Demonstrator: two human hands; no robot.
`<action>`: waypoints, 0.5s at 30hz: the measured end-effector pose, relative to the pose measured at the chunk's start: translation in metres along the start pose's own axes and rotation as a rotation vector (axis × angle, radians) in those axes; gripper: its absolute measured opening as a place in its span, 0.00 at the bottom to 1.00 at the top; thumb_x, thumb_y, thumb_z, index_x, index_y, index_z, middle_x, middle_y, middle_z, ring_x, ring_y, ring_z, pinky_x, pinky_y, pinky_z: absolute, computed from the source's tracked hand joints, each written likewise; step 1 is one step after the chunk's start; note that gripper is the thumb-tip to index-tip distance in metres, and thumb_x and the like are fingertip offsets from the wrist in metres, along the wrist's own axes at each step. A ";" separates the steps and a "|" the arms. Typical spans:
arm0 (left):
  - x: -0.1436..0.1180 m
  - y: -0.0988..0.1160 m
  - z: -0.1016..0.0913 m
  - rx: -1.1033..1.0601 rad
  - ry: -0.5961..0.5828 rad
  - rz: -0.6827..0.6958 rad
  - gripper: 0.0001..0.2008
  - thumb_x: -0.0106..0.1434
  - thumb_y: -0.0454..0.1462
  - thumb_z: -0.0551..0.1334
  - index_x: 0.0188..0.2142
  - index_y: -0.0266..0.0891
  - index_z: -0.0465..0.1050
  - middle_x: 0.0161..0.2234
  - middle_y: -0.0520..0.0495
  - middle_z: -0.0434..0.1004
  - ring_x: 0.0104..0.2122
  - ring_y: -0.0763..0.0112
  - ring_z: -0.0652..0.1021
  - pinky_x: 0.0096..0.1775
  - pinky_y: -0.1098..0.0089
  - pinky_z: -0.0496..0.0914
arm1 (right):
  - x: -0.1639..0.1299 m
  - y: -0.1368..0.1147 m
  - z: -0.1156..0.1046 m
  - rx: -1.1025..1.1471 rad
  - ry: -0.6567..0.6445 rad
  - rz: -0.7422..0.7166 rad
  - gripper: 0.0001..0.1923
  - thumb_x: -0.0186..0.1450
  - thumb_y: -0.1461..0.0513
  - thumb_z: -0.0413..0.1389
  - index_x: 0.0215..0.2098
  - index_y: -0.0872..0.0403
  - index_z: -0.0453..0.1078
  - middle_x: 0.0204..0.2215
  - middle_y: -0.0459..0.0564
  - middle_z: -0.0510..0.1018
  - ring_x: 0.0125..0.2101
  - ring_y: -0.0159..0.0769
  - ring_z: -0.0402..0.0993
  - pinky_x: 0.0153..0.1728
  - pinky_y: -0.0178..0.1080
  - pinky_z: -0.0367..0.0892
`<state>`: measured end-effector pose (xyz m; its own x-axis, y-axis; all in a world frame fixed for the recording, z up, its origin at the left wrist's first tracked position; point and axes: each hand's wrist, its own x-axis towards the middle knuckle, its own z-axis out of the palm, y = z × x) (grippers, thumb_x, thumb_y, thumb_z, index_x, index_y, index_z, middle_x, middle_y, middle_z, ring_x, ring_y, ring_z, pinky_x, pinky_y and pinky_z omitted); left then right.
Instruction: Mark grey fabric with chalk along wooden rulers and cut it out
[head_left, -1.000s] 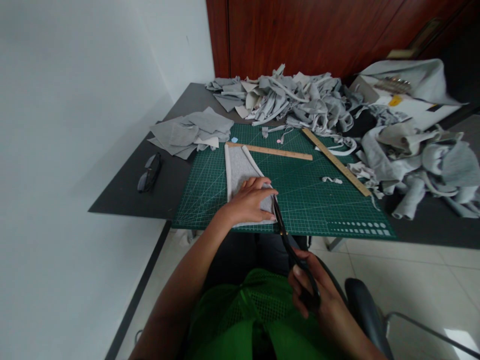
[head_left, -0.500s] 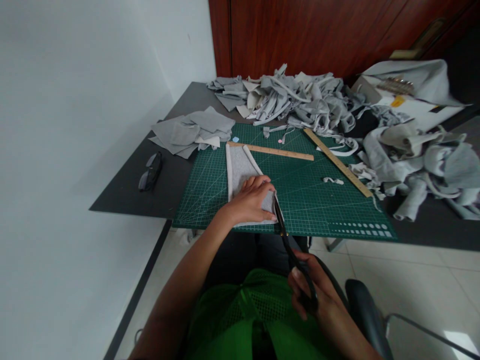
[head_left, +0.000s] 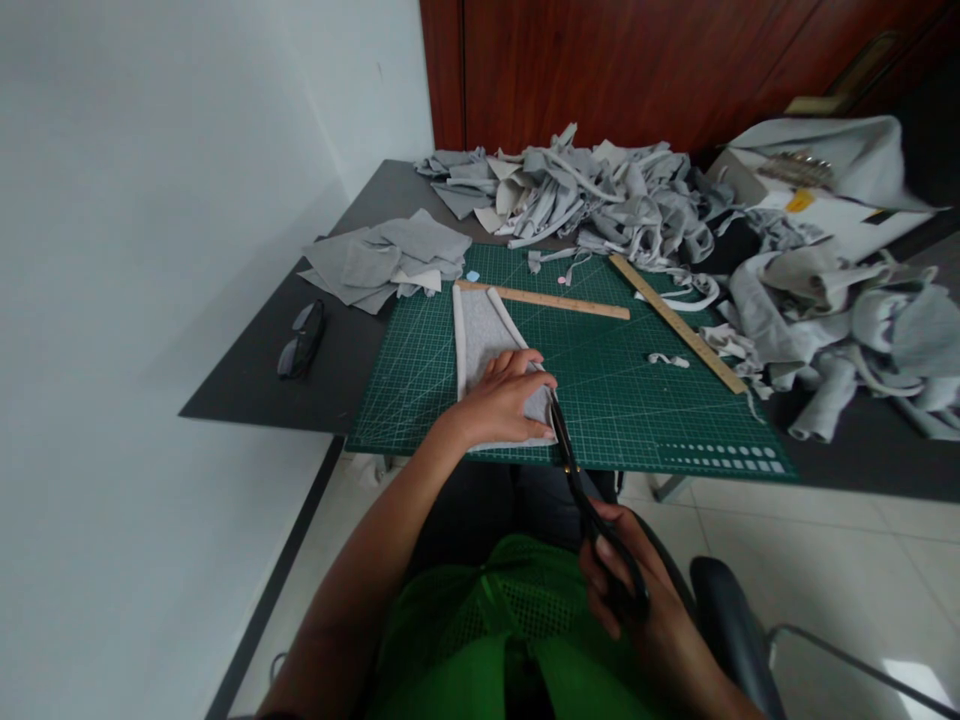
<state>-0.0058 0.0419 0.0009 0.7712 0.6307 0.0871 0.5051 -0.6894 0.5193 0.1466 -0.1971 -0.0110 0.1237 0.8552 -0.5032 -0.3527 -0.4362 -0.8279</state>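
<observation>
**Scissors at the edge of a grey fabric piece on the cutting mat**

At the far left of the dark desk [head_left: 247, 385] lies a pair of dark glasses [head_left: 301, 340], and just beyond them a loose stack of grey fabric pieces [head_left: 386, 255]. To their right the green cutting mat [head_left: 637, 400] covers the near middle of the desk. On its left part lies a grey fabric piece [head_left: 480, 335] with pale edges, its far end touching a wooden ruler [head_left: 544, 299] that lies crosswise. The left hand [head_left: 501, 400] rests flat on the near end of this piece, fingers spread and pressing it down onto the mat. Just beside the fingertips, the black scissors [head_left: 581, 490] reach in from the near edge of the mat, blades nearly closed along the right edge of the fabric. The right hand [head_left: 626, 585] grips the scissor handles, fingers curled through them, below the desk edge over a green garment [head_left: 487, 620]. Further right, a second wooden ruler [head_left: 677, 322] lies diagonally across the mat, with a small fabric scrap [head_left: 667, 360] near it. A large heap of grey offcuts [head_left: 615, 200] runs along the back of the desk and spills down the right side.
</observation>
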 end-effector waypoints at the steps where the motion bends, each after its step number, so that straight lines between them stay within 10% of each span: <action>1: 0.000 0.000 0.000 0.002 0.001 -0.001 0.30 0.54 0.45 0.77 0.54 0.48 0.72 0.66 0.44 0.58 0.66 0.47 0.61 0.66 0.48 0.58 | 0.000 0.001 -0.001 0.000 -0.003 0.003 0.28 0.64 0.43 0.64 0.54 0.48 0.65 0.24 0.38 0.67 0.17 0.25 0.58 0.16 0.30 0.53; 15: 0.000 0.000 0.000 0.004 -0.005 0.004 0.30 0.54 0.44 0.77 0.55 0.48 0.72 0.68 0.43 0.57 0.67 0.46 0.60 0.66 0.47 0.58 | 0.001 -0.017 0.009 -0.200 -0.043 -0.025 0.28 0.67 0.41 0.60 0.56 0.47 0.64 0.25 0.37 0.66 0.17 0.25 0.61 0.18 0.32 0.55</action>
<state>-0.0059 0.0423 0.0011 0.7748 0.6265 0.0851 0.5037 -0.6930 0.5158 0.1444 -0.1866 0.0051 0.0891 0.8759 -0.4743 -0.1578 -0.4577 -0.8750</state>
